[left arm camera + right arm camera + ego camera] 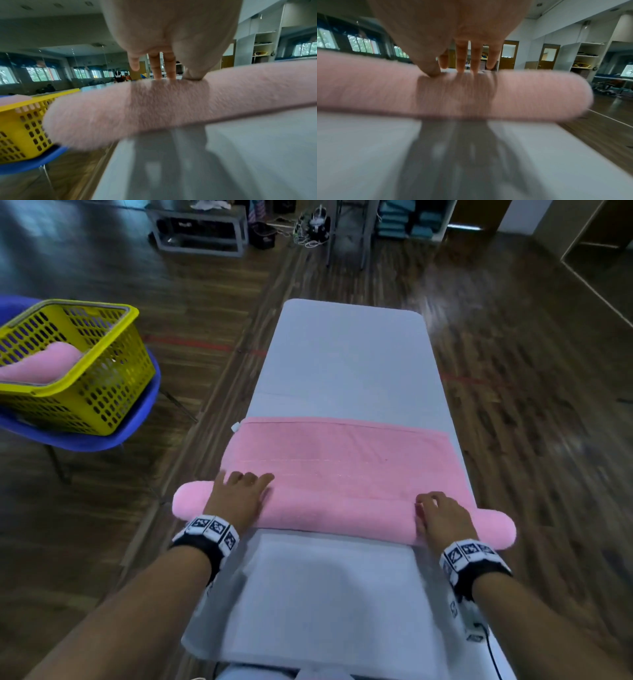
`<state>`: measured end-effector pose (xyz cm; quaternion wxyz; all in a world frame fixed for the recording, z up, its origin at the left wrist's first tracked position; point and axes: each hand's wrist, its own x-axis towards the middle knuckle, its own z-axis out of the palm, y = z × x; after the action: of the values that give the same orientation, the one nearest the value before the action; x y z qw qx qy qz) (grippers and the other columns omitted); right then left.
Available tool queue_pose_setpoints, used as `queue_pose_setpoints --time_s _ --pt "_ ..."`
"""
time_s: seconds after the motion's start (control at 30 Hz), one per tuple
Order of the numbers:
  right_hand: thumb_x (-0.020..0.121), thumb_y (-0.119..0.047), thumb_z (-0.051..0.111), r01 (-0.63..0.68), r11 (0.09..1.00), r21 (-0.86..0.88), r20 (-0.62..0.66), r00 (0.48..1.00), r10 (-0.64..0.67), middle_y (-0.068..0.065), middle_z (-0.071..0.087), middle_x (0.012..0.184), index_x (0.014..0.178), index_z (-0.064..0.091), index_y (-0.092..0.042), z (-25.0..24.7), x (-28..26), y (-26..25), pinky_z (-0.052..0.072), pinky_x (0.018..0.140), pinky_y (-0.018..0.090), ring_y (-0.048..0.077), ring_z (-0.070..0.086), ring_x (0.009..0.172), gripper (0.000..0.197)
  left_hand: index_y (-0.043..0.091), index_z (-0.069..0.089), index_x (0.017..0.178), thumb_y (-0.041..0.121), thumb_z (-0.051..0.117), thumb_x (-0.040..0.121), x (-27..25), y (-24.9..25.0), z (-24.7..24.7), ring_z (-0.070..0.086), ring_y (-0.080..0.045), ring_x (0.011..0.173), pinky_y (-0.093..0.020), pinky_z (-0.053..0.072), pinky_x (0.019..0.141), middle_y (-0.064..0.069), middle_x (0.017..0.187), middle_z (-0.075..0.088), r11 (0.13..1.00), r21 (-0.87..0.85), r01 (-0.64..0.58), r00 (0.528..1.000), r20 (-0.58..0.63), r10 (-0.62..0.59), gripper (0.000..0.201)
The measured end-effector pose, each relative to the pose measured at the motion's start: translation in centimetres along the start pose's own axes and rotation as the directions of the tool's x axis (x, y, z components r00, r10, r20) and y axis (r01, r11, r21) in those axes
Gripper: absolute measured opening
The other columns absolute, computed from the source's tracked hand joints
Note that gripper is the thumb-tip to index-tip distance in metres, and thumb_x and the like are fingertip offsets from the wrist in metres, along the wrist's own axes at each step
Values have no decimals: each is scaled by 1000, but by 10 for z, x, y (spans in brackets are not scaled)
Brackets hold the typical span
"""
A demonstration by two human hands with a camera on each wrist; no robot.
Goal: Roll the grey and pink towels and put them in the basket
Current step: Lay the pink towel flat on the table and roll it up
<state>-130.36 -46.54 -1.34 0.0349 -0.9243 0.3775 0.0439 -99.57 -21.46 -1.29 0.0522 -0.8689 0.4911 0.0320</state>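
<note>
A pink towel [342, 453] lies across a narrow grey table [349, 354]. Its near part is wound into a thick roll [329, 511] whose ends overhang both table sides; the far part lies flat. My left hand [239, 494] presses on the roll near its left end with fingers straight [157, 70]. My right hand [442, 515] rests on the roll near its right end, fingers extended over the top [462, 59]. The same roll [154, 108] fills the left wrist view and the roll [453, 94] crosses the right wrist view. A yellow basket [102, 378] at left holds another rolled pink towel [44, 364].
The basket sits on a blue chair [102, 436] left of the table, over a wooden floor [531, 440]. A grey cloth [325, 594] covers the near table. Shelves and clutter [205, 227] stand far behind. The basket [22, 128] appears in the left wrist view too.
</note>
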Motion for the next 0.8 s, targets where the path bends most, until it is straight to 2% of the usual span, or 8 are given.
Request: queue_pose_setpoints --time_s 0.13,0.23,0.37,0.47,0.57,0.63,0.7,0.8 --pt "87 -40 56 -3 1000 16 3 1000 3 12 50 137 136 48 -10 42 -41 -7 32 109 50 33 46 126 58 34 26 148 42 43 86 -35 6 31 31 -23 138 -56 10 116 4 153 35 999 -49 11 985 171 -3 65" --pt "82 -49 57 19 998 -63 82 997 -13 4 44 143 141 39 -18 39 -37 -3 25 114 46 26 40 132 69 35 18 150 49 47 85 -32 0 30 24 -22 143 -59 6 115 5 156 28 1000 -21 -16 975 223 21 73" --pt "85 -43 53 36 998 -57 195 980 -24 1 64 112 121 46 -27 -1 7 3 42 87 35 25 60 101 40 33 45 129 48 46 83 2 -8 4 48 -24 121 -58 14 113 1 121 62 1000 -7 -22 972 232 23 49" --pt "87 -43 47 -53 998 -46 329 942 66 9 67 101 112 48 -25 -24 31 0 42 71 31 28 58 82 31 37 43 128 52 41 82 22 -9 -13 57 -24 112 -53 18 112 0 109 67 990 -104 94 951 305 -58 49" --pt "87 -39 49 -74 997 -32 134 988 78 7 64 110 119 50 -25 -20 28 -2 48 79 34 27 59 90 36 38 27 144 44 44 87 21 -10 -13 51 -26 119 -51 26 108 0 127 59 991 -80 103 983 161 -89 60" --pt "88 -40 53 -11 1000 -26 -3 1000 11 8 60 119 122 54 -20 -2 12 -4 47 86 38 29 58 99 40 35 32 144 38 44 89 4 -6 -1 48 -27 122 -49 29 107 0 135 53 999 -25 45 999 24 -44 56" --pt "87 -45 56 19 1000 -19 3 1000 -19 10 58 125 127 54 -14 21 -10 -10 41 98 42 31 55 110 51 33 37 143 39 46 87 -19 1 18 43 -26 128 -50 24 111 0 141 50 1000 -31 7 1000 23 -7 56" --pt "79 -51 65 -9 1000 -26 -6 1000 9 11 49 137 137 46 -9 45 -36 -18 25 110 49 33 44 128 74 31 20 151 53 46 85 -40 6 39 24 -25 142 -56 10 115 0 156 29 999 -36 22 992 125 -18 74"
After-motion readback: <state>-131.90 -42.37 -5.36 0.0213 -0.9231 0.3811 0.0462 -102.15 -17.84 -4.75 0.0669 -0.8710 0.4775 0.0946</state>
